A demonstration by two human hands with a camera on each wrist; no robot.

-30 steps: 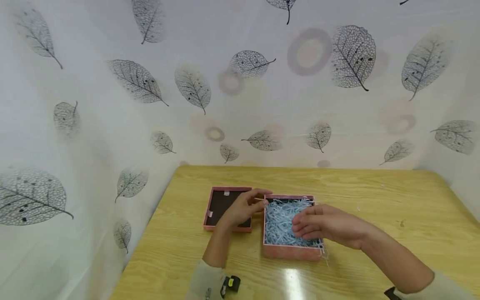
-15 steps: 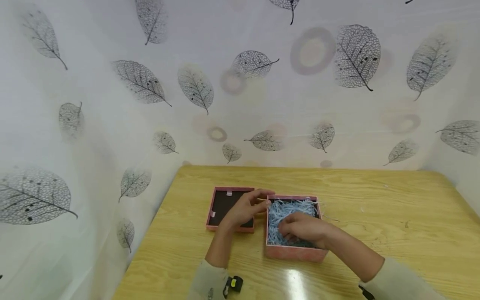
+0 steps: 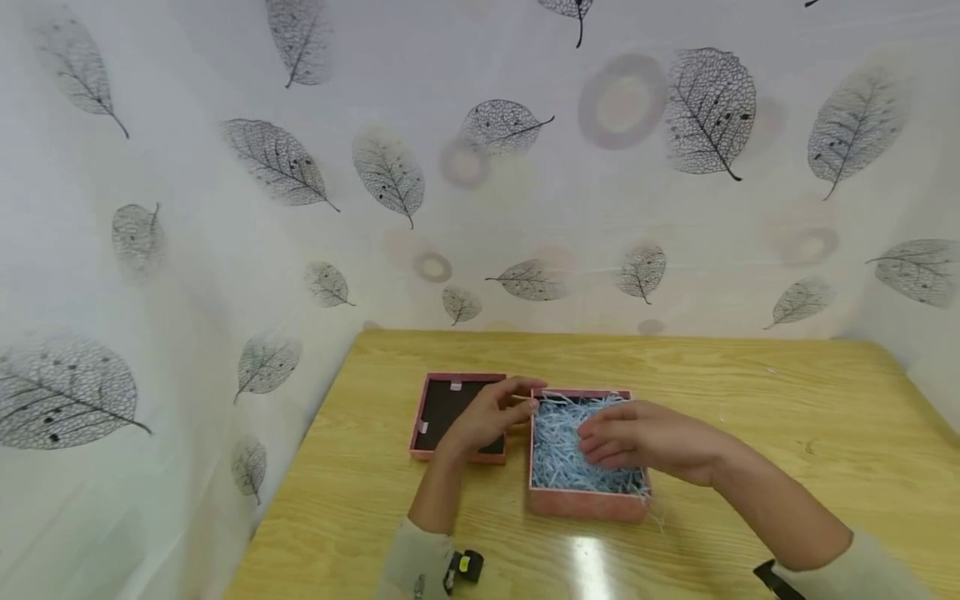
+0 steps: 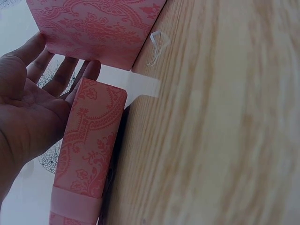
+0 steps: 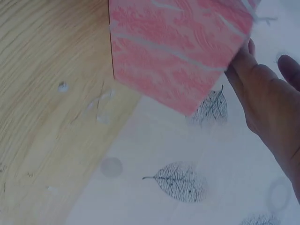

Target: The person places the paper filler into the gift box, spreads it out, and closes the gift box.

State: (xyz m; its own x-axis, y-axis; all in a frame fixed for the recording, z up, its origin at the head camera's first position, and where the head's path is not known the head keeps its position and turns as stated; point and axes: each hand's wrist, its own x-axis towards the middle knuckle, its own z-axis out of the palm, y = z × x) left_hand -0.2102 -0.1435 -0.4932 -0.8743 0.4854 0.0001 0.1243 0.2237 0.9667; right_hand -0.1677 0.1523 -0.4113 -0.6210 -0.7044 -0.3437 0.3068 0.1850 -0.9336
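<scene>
A pink patterned box (image 3: 588, 504) stands uncovered on the wooden table, filled with pale blue shredded paper (image 3: 558, 454). My left hand (image 3: 480, 423) reaches across the box's lid and touches the box's left side with loosely spread fingers; the left wrist view shows those fingertips against the box wall (image 4: 98, 30). Over the right half of the paper lies my right hand (image 3: 648, 437), its fingers fairly straight and together. Whether they press on the paper is hard to tell. The right wrist view catches the box's outer wall (image 5: 164, 61), while the fingertips are hidden behind it.
Left of the box lies its lid (image 3: 450, 408), dark inside face up, partly under the left hand. A few paper strands hang over the box's front right corner. Small scraps (image 5: 63, 86) dot the table. A leaf-printed curtain (image 3: 480, 208) surrounds the table's far side.
My right hand dipped into the paper with bent fingers, then rose back to the right and straightened. The paper now covers the front right corner again. The left hand stays at the box's side.
</scene>
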